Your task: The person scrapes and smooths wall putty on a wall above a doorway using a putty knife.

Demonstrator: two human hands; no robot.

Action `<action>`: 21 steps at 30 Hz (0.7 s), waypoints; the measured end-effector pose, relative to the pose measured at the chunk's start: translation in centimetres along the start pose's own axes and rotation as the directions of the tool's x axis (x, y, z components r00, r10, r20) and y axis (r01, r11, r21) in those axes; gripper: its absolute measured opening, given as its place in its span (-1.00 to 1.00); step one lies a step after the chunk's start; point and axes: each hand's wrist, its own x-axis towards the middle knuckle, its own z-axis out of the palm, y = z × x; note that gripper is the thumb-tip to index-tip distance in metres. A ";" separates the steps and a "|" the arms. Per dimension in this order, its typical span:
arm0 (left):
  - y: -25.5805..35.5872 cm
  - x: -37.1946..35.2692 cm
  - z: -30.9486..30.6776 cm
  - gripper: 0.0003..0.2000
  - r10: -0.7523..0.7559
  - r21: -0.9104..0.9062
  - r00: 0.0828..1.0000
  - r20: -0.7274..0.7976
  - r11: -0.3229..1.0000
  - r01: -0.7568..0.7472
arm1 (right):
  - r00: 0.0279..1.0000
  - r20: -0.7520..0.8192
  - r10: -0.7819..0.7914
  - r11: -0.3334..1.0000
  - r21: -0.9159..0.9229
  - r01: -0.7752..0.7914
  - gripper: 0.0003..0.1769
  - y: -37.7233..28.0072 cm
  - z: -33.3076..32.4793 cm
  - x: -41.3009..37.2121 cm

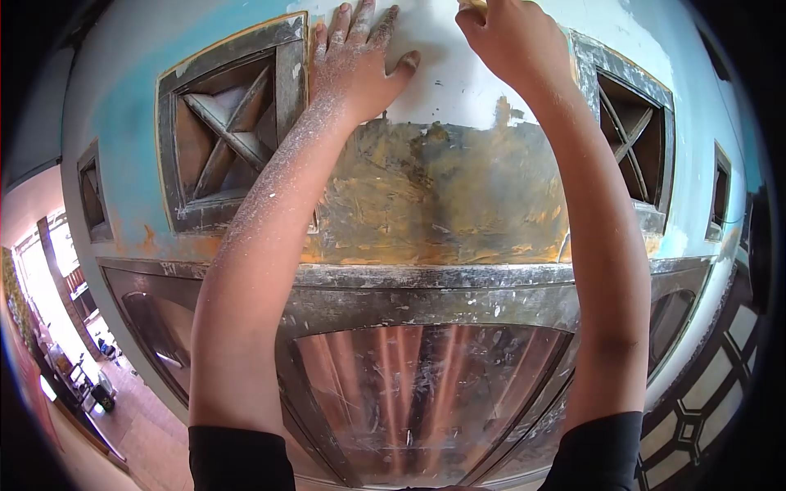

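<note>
My left hand (358,67), dusted with white powder along with its forearm, rests against the wall with fingers spread. Raised at the top edge of the view, my right hand (520,42) is closed around something small and pale yellowish, mostly hidden by the fingers and cut off by the frame. Between the hands the wall (446,94) is whitish, with dark specks. Below this area, a rough brown and ochre patch (442,192) with ragged peeled edges spans the space between my forearms.
Wooden vents with crossed slats, one at left (233,131) and one at right (629,135), flank my arms. Underneath runs a worn wooden frame (434,299) with paint flecks, holding a glass pane (426,393) before reddish curtains. A bright tiled floor (147,417) shows at lower left.
</note>
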 end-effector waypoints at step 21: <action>-2.1 -0.4 0.7 -0.32 -0.006 -0.058 0.988 -0.153 0.998 -0.002 | 0.998 -0.067 0.006 1.000 0.030 -0.004 -0.72 1.0 1.1 5.5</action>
